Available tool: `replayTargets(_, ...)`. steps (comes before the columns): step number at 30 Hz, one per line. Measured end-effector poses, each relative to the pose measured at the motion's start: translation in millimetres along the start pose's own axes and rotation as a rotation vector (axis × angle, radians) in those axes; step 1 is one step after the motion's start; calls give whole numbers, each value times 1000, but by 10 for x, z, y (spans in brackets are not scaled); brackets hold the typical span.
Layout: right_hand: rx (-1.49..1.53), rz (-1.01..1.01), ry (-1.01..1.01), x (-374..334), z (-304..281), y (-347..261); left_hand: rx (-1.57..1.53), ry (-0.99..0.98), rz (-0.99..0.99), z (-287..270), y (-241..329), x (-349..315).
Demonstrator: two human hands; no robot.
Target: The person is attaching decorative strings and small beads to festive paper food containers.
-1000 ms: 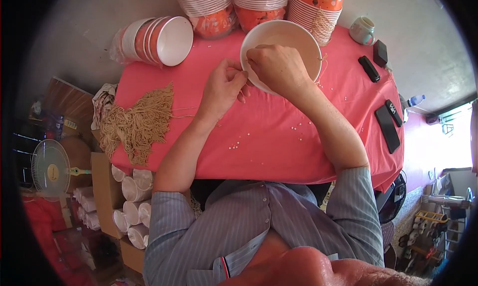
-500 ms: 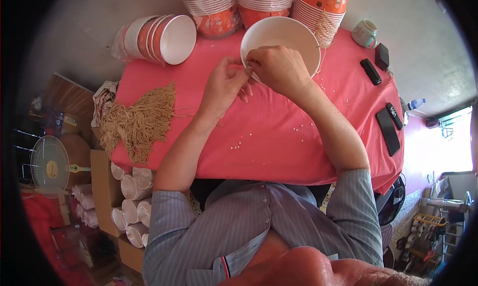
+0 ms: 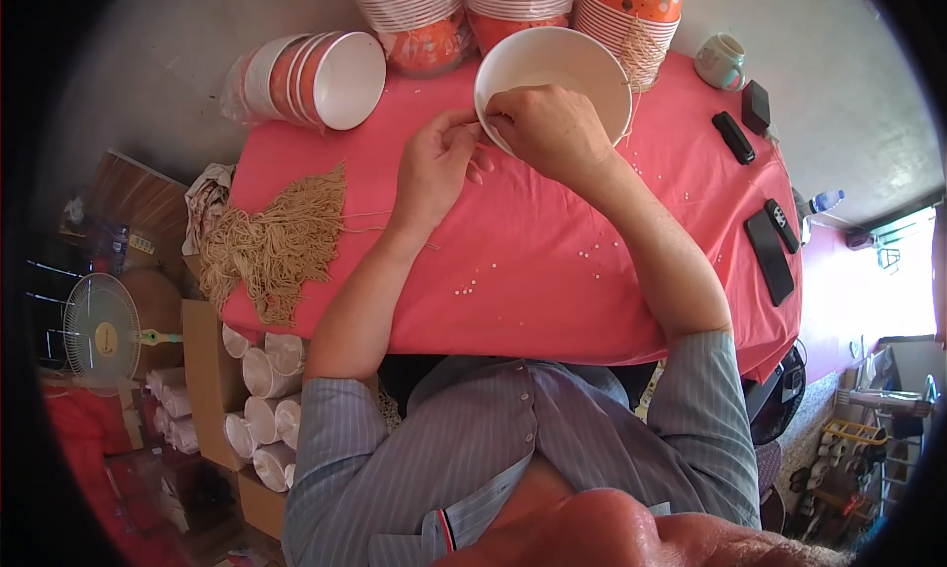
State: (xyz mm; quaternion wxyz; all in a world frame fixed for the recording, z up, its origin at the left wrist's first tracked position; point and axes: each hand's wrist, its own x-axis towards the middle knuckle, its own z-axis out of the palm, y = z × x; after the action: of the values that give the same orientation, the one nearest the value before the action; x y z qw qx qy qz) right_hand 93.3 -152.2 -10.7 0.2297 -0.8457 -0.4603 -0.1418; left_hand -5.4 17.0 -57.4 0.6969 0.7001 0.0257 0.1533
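Note:
A white paper bowl [image 3: 562,69] stands tilted toward me at the far side of the pink-covered table [image 3: 552,281]. My right hand [image 3: 547,128] grips its near rim with closed fingers. My left hand [image 3: 442,162] is just to the left, fingertips pinched at the same rim spot, apparently on a thin tan string. A bundle of tan strings [image 3: 281,241] lies on the table's left part. Small white beads [image 3: 592,256] are scattered on the cloth.
Stacks of orange and white bowls [image 3: 414,14] line the far edge, and a sleeve of bowls [image 3: 316,78] lies on its side at the left. A mug [image 3: 720,62], phones and remotes [image 3: 769,256] lie right. A fan [image 3: 99,330] and a box of cups [image 3: 261,399] stand left of the table.
The bowl has shifted a little toward the far edge and tilted. Both hands stayed at its near rim, with the fingers working closer together.

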Motion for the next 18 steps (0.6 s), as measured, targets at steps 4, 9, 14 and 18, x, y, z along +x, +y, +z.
replayTargets(4, -10, -8, -9, -8, -1, -8, 68, 31, 3, 33, 11, 1)
replayTargets(9, -3, -19, -11, -9, 5, -17, 149, 63, 54, 53, 23, -1)
replayTargets(14, 38, 43, 49, 15, 9, 28, 19, 57, 144, -38, -96, 47)
replayTargets(18, 102, 51, 61, 29, -16, 126, -76, 160, 281, -78, 68, 35)
